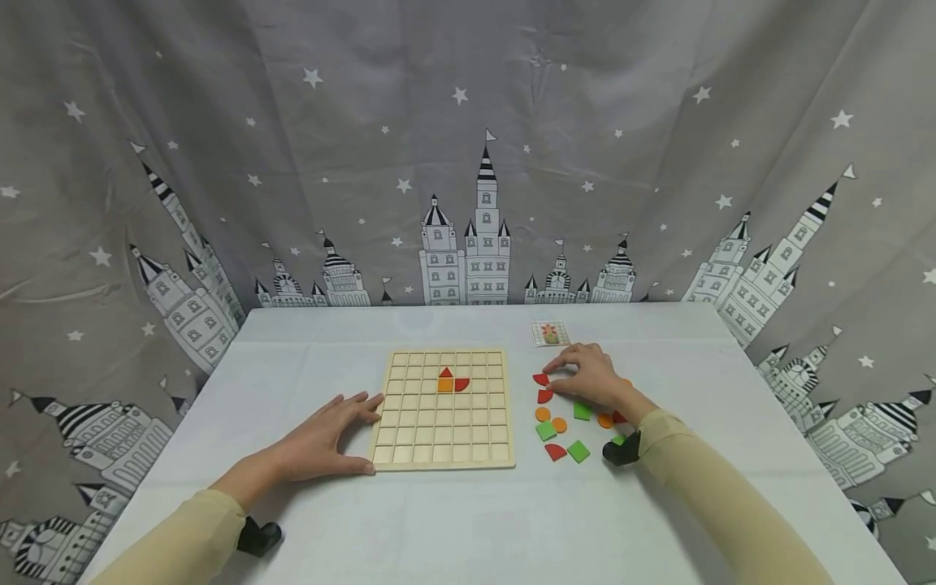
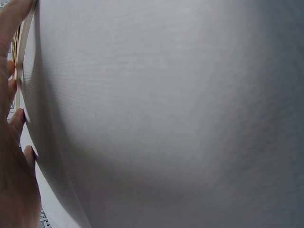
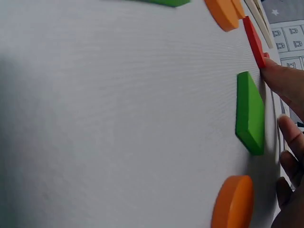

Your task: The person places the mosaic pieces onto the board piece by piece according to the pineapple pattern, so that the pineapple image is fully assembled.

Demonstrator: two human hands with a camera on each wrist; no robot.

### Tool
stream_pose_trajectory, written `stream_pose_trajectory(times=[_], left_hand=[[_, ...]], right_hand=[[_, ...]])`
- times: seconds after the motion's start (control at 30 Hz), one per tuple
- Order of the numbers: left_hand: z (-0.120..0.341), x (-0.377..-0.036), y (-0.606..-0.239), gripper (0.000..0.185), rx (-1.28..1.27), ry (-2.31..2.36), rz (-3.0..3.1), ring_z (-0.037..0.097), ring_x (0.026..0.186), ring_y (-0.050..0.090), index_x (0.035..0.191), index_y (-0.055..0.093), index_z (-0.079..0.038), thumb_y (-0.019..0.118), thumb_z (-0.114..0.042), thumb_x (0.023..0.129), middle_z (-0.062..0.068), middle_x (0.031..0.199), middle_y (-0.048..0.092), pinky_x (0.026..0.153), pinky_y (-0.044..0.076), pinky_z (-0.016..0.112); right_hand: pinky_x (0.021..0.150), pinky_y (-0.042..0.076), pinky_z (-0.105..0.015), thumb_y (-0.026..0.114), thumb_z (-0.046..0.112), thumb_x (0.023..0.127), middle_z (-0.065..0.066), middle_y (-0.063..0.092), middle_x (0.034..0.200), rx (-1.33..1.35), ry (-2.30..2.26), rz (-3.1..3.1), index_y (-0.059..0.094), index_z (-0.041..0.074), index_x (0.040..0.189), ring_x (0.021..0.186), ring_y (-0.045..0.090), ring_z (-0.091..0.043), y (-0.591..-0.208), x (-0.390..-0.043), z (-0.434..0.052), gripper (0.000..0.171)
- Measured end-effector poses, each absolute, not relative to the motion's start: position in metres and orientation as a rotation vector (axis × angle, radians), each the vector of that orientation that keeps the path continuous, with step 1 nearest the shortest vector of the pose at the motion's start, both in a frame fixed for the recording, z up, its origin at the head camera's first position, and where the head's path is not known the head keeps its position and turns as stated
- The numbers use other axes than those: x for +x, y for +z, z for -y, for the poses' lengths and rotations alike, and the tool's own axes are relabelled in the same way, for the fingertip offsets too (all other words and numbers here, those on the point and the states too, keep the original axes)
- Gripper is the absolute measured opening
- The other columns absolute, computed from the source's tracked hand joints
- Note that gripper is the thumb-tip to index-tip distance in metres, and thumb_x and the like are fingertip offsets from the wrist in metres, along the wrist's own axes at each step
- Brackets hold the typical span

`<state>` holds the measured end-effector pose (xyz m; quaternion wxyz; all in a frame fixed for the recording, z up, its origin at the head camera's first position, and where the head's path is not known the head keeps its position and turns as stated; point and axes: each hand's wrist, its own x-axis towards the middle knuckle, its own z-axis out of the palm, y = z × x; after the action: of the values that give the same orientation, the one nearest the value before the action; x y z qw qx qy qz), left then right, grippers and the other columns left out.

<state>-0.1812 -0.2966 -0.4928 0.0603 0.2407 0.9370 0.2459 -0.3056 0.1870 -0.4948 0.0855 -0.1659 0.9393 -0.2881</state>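
Note:
A pale wooden grid board lies flat, bearing an orange square, a red triangle above it and a red quarter-circle beside it. With fingers spread, my left hand rests against the board's left edge, thumb at the lower corner. To the board's right, my right hand has index finger and thumb at either side of an upper red quarter-circle piece; I cannot tell whether they pinch it. Its thumb is also close to a lower red quarter-circle piece. A green square lies under that hand.
Behind the right hand lies a small card with a flower pattern on a grid. Loose orange discs, green squares and a red quarter-circle are scattered on the white table. A grey castle-print curtain hangs behind.

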Motion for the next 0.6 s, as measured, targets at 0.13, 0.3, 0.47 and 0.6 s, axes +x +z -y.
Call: stream_pose_trajectory(times=[0.13, 0.3, 0.47, 0.6], left_hand=[[0.297, -0.1813, -0.4929, 0.082, 0.73, 0.746, -2.837, 0.034, 0.152, 0.027, 0.131, 0.06, -0.017, 0.08, -0.07, 0.072, 0.002, 0.163, 0.037, 0.126, 0.01, 0.056], [0.2964, -0.1811, -0.4925, 0.081, 0.725, 0.748, -2.83, 0.034, 0.152, 0.027, 0.131, 0.06, -0.017, 0.08, -0.07, 0.072, 0.001, 0.164, 0.037, 0.126, 0.01, 0.056], [0.2963, -0.1813, -0.4925, 0.081, 0.718, 0.742, -2.827, 0.034, 0.152, 0.027, 0.131, 0.06, -0.018, 0.08, -0.07, 0.072, 0.001, 0.164, 0.036, 0.126, 0.01, 0.056], [0.2969, -0.1815, -0.4929, 0.08, 0.718, 0.746, -2.827, 0.034, 0.152, 0.027, 0.131, 0.06, -0.018, 0.08, -0.069, 0.072, 0.001, 0.163, 0.037, 0.126, 0.01, 0.056]], right_hand=[[0.114, 0.027, -0.059, 0.079, 0.038, 0.088, -0.005, 0.059, 0.131, -0.494, -0.852, -2.811, 0.079, 0.031, 0.114, 0.131, 0.037, -0.036, -0.4965, -0.3046, -0.1866, 0.027], [0.113, 0.026, -0.059, 0.08, 0.04, 0.088, -0.006, 0.058, 0.133, -0.494, -0.857, -2.806, 0.078, 0.032, 0.116, 0.131, 0.036, -0.037, -0.4962, -0.3046, -0.1865, 0.029], [0.113, 0.026, -0.059, 0.079, 0.04, 0.088, -0.005, 0.058, 0.131, -0.51, -0.877, -2.811, 0.079, 0.033, 0.112, 0.13, 0.036, -0.036, -0.4972, -0.3043, -0.1875, 0.025], [0.111, 0.029, -0.058, 0.079, 0.04, 0.089, -0.002, 0.058, 0.127, -0.527, -0.892, -2.828, 0.079, 0.033, 0.109, 0.129, 0.037, -0.034, -0.499, -0.3028, -0.1877, 0.022]])
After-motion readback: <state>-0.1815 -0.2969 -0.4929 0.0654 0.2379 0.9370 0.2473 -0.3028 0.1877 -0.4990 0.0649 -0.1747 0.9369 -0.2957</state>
